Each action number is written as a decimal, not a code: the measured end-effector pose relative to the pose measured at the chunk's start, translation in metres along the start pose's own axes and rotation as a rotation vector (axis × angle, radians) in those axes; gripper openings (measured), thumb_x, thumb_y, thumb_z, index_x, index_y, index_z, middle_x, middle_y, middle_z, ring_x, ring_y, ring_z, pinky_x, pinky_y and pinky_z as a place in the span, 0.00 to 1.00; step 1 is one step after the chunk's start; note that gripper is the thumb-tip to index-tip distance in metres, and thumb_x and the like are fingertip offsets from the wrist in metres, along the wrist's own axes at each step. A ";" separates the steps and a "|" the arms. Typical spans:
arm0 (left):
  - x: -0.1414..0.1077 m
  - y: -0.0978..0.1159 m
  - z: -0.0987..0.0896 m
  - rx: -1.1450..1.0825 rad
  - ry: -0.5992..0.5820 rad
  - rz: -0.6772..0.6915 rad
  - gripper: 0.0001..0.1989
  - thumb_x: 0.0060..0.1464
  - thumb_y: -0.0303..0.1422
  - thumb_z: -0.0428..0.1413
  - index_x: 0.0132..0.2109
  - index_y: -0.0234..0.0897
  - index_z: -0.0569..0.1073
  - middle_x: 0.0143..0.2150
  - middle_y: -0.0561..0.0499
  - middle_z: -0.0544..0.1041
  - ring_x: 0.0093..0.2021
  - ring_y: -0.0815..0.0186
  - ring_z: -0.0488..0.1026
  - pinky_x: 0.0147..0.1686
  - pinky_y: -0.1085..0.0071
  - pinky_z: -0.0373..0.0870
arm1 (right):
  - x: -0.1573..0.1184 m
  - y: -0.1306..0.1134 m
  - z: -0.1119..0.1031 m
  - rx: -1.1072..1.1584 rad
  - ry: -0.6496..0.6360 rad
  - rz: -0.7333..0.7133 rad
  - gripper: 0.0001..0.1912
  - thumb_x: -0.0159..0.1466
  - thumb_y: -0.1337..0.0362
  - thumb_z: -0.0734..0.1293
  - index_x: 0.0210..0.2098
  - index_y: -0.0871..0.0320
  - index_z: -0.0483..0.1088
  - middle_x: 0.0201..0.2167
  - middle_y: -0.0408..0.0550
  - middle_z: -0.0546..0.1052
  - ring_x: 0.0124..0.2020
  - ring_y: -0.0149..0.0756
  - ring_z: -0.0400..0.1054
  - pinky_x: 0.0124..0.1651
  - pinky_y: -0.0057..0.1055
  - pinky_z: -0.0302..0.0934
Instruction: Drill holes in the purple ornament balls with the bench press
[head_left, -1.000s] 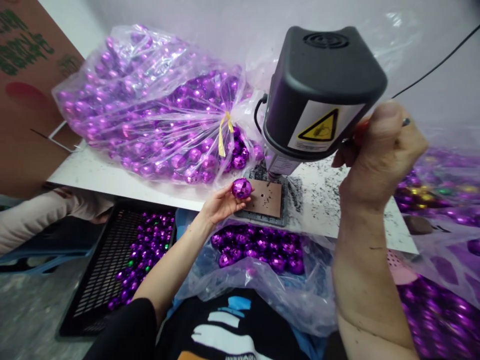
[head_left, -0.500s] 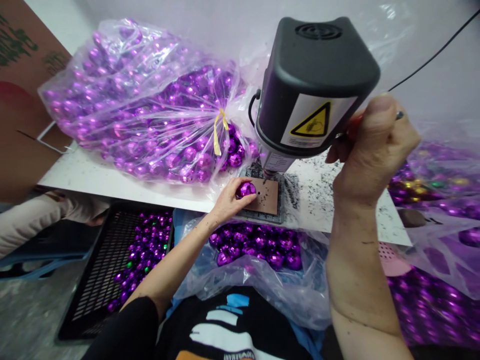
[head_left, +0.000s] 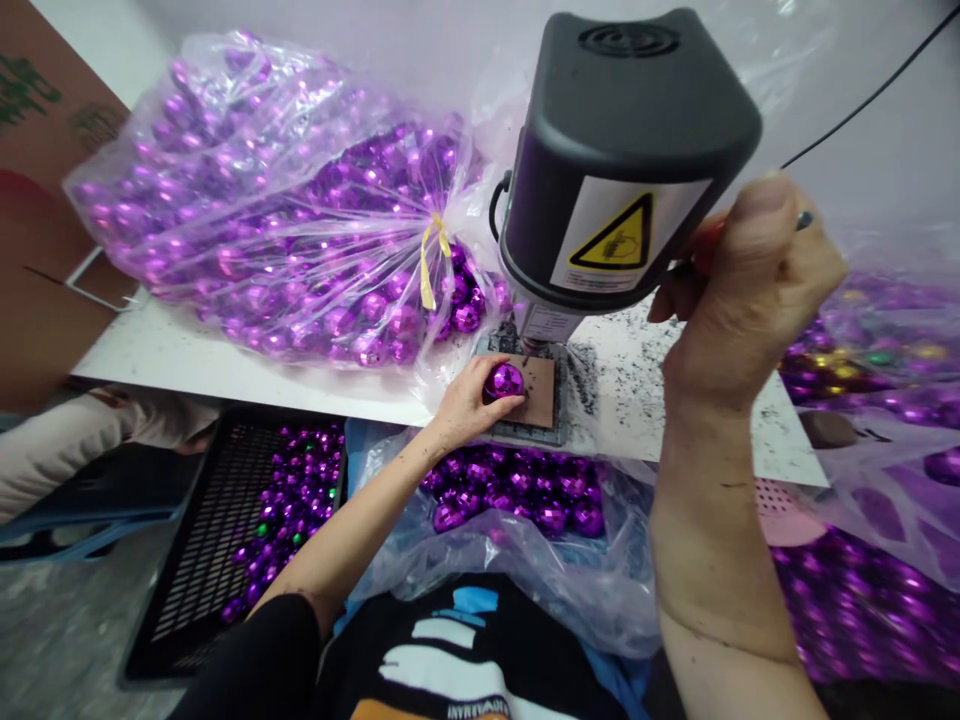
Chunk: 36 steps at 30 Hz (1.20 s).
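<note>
Between the thumb and fingers of my left hand (head_left: 471,400) is a shiny purple faceted ball (head_left: 506,380). The ball sits over a brown board (head_left: 538,400) on the base of a black bench drill press (head_left: 637,150), just left of the spindle. A yellow warning label (head_left: 619,240) faces me on its housing. My right hand (head_left: 757,260) is wrapped round the red-ended lever handle (head_left: 705,250) at the machine's right side. Most of that handle is hidden by my fingers. In my lap lies an open plastic bag of purple balls (head_left: 525,490).
A large tied clear bag (head_left: 285,220) of purple balls lies on the white table (head_left: 375,395). Dark shavings are scattered around the base. A black crate (head_left: 187,560) holds small purple balls at lower left. A pink basket (head_left: 787,515) and more bagged balls stand at right.
My left hand has shifted the ball slightly right across the board, closer to the spot under the spindle. My right hand stays on the lever. The view has tilted slightly.
</note>
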<state>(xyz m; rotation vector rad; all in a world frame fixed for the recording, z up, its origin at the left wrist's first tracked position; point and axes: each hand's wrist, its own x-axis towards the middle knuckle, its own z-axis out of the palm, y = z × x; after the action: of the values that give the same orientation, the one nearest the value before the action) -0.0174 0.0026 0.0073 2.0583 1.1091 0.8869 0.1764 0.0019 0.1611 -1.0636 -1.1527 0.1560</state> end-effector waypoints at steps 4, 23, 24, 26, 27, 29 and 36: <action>0.004 0.000 0.010 0.049 0.052 0.002 0.27 0.54 0.42 0.65 0.57 0.38 0.68 0.53 0.42 0.75 0.53 0.56 0.74 0.53 0.58 0.71 | 0.000 0.001 0.000 -0.008 -0.002 0.003 0.28 0.66 0.44 0.57 0.25 0.64 0.58 0.21 0.38 0.58 0.16 0.14 0.54 0.17 0.17 0.44; 0.013 -0.010 0.006 -0.127 0.142 -0.200 0.20 0.62 0.48 0.55 0.52 0.39 0.73 0.47 0.47 0.79 0.50 0.58 0.75 0.54 0.59 0.68 | -0.001 0.001 0.000 -0.054 0.017 0.033 0.30 0.64 0.41 0.58 0.25 0.64 0.58 0.23 0.40 0.59 0.22 0.13 0.53 0.25 0.17 0.51; 0.013 -0.011 0.005 -0.130 0.134 -0.209 0.20 0.62 0.48 0.55 0.52 0.39 0.74 0.47 0.47 0.79 0.49 0.58 0.75 0.54 0.60 0.68 | -0.001 0.001 0.000 -0.055 0.018 0.033 0.30 0.64 0.41 0.58 0.25 0.64 0.58 0.23 0.40 0.59 0.22 0.13 0.53 0.25 0.18 0.51; 0.012 -0.011 0.004 -0.116 0.122 -0.210 0.20 0.63 0.48 0.54 0.52 0.39 0.74 0.47 0.47 0.79 0.49 0.58 0.74 0.53 0.61 0.68 | -0.001 0.001 0.000 -0.054 0.017 0.030 0.30 0.64 0.41 0.57 0.25 0.64 0.57 0.23 0.40 0.58 0.22 0.13 0.52 0.25 0.18 0.51; 0.012 -0.010 0.005 -0.094 0.121 -0.203 0.20 0.63 0.48 0.54 0.52 0.39 0.74 0.47 0.47 0.79 0.50 0.58 0.74 0.53 0.61 0.68 | 0.000 0.001 0.000 -0.052 0.018 0.029 0.30 0.64 0.41 0.57 0.25 0.64 0.57 0.23 0.39 0.57 0.21 0.13 0.52 0.25 0.18 0.51; 0.012 -0.009 0.008 -0.025 0.125 -0.178 0.20 0.63 0.49 0.54 0.52 0.38 0.74 0.48 0.47 0.79 0.50 0.57 0.74 0.54 0.60 0.67 | 0.000 0.001 0.000 -0.050 0.017 0.023 0.30 0.64 0.41 0.57 0.25 0.64 0.57 0.22 0.39 0.57 0.21 0.13 0.51 0.25 0.18 0.51; 0.009 -0.007 0.028 0.267 0.152 0.065 0.26 0.59 0.49 0.58 0.56 0.35 0.69 0.50 0.41 0.77 0.50 0.55 0.72 0.54 0.57 0.64 | -0.001 0.001 -0.002 -0.059 0.012 0.021 0.30 0.64 0.41 0.57 0.25 0.64 0.57 0.23 0.39 0.58 0.21 0.13 0.51 0.25 0.18 0.51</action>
<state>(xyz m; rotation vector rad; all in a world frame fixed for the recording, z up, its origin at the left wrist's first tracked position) 0.0052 0.0077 -0.0114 2.2845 1.3077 0.9863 0.1778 0.0011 0.1595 -1.1279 -1.1416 0.1326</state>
